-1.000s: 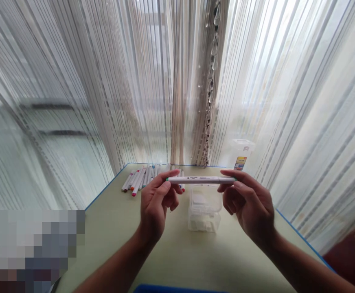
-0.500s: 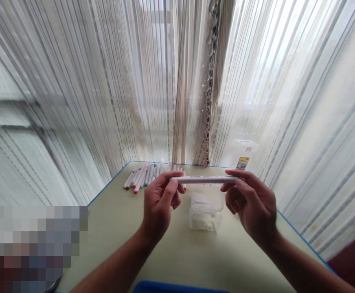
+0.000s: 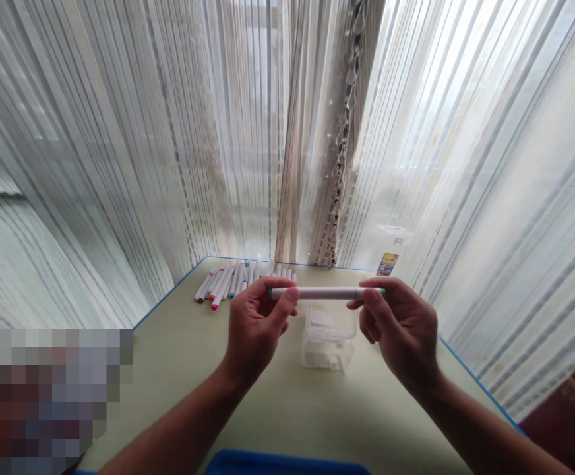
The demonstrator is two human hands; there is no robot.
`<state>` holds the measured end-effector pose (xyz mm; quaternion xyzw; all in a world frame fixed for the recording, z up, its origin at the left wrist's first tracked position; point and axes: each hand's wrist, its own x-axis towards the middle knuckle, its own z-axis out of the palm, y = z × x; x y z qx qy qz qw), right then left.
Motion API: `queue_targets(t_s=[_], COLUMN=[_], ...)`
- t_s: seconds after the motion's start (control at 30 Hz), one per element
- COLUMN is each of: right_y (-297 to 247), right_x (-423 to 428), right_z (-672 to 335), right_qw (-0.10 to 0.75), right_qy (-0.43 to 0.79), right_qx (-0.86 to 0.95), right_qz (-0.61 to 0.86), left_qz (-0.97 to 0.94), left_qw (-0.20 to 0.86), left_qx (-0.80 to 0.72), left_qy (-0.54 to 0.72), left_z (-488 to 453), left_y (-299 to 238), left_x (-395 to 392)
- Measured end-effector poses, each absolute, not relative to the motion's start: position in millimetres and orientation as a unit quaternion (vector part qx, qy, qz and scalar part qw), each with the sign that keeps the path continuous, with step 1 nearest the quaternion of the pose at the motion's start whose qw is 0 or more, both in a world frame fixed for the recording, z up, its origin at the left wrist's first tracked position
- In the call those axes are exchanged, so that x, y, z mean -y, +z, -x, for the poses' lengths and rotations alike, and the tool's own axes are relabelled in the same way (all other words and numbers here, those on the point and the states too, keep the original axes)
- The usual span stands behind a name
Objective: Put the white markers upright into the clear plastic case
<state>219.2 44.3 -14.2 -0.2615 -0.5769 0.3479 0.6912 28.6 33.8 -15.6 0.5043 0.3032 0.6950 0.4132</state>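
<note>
I hold a white marker [image 3: 326,293] with green ends level in front of me, above the table. My left hand [image 3: 258,326] pinches its left end between thumb and fingers. My right hand [image 3: 399,324] pinches its right end the same way. Just below and behind the marker, a small clear plastic box [image 3: 328,338] stands open on the pale green table [image 3: 287,409]. A row of several white markers [image 3: 228,284] with coloured caps lies at the table's far left.
Sheer striped curtains [image 3: 119,165] close in the table on the far and both lateral sides. A clear lid or container with a yellow label [image 3: 387,262] leans at the far right. A blue object [image 3: 287,463] shows at the near edge.
Both hands with the marker have stayed nearly still; the fingers shifted slightly on its ends. The view has drifted a little.
</note>
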Motion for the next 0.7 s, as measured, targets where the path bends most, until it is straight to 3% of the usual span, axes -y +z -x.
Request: queue_targets(t_s=[0.53,0.7], right_y=[-12.9,-11.2], right_x=[-41.2,-43.5], right_z=[-216.2,-217.7], right_qw=[0.676,0.665], right_qy=[0.352,0.411], right_qx=[0.589,0.564], right_qz=[0.269,0.265], left_qz=[-0.541,-0.519], left_qw=[0.443,0.478], left_qx=[-0.289,-0.263], left_qy=[0.654,0.657], left_z=[-30.6,-31.1], left_y=[-15.0,-14.4], left_x=[-30.8,-31.6])
